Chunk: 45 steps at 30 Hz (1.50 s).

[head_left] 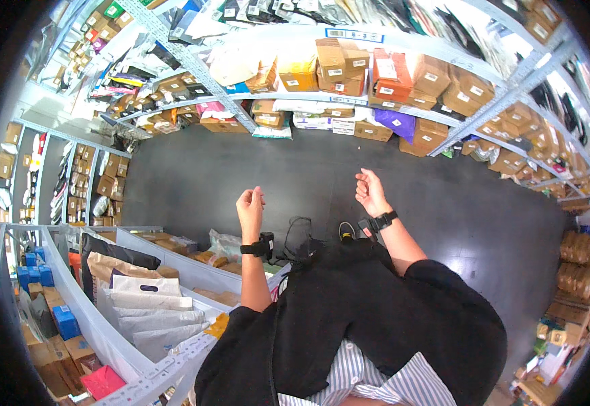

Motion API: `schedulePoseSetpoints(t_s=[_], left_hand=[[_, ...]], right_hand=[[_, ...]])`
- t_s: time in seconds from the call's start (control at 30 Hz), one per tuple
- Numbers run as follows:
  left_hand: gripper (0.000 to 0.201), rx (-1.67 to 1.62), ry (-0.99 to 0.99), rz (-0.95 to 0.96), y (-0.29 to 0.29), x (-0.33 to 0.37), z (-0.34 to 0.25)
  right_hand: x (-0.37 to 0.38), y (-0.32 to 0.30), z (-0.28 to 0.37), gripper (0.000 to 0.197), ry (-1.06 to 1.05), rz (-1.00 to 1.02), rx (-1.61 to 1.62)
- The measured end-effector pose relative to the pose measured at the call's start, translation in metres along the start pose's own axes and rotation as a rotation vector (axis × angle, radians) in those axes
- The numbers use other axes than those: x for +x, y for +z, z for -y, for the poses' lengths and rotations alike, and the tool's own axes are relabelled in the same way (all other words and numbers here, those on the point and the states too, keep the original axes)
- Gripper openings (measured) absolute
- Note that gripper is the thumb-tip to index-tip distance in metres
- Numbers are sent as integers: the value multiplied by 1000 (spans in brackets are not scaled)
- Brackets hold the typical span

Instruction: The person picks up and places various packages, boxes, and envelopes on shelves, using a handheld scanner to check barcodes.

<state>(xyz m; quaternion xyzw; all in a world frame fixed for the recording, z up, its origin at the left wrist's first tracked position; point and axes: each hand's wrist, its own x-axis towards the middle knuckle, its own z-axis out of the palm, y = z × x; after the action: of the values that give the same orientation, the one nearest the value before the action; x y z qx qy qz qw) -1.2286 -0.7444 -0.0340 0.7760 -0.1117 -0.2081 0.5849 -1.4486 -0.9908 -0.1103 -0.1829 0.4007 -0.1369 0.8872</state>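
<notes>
My left hand (250, 206) is held up over the dark floor with its fingers loosely curled and the thumb against them; nothing shows in it. To its right, my right hand (371, 190) is raised with fingers bent inward, and no object is visible in it either. Each wrist wears a black strap with a small device, the left device (266, 244) and the right device (369, 227). Both hands are apart from each other and touch no parcel. The nearest goods are brown boxes and bags on the shelves around me.
Ahead, a metal rack holds cardboard boxes, an orange box (391, 76) and a purple bag (396, 122). At my left stands a shelf (132, 237) with grey mailers (156, 318) and blue boxes (65, 322). Black cables (300, 238) hang near my shoe (346, 231). More racks line the right.
</notes>
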Motion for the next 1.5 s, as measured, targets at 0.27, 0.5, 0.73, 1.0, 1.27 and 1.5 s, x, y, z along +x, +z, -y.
schedulePoseSetpoints(t_s=[0.27,0.5,0.73,1.0,1.27,1.5], left_hand=[[28,-20,-93,-130,-43,118,-2],[27,9,-71,-81,-69,317,22],[24,57,-72,79,44,434,-21],[22,78,-114,38,91,514,-40],[22,59,-159,-35,79,570,-40],[22,57,-132,31,53,643,-45]], right_hand=[[156,93,65,26,91,-72,-53],[322,145,82,23,51,-164,24],[383,153,206,18,-194,-421,-362],[491,217,286,119,-828,-631,-1549],[546,244,293,104,-228,-756,-1802],[555,270,296,78,-347,-767,-1628]])
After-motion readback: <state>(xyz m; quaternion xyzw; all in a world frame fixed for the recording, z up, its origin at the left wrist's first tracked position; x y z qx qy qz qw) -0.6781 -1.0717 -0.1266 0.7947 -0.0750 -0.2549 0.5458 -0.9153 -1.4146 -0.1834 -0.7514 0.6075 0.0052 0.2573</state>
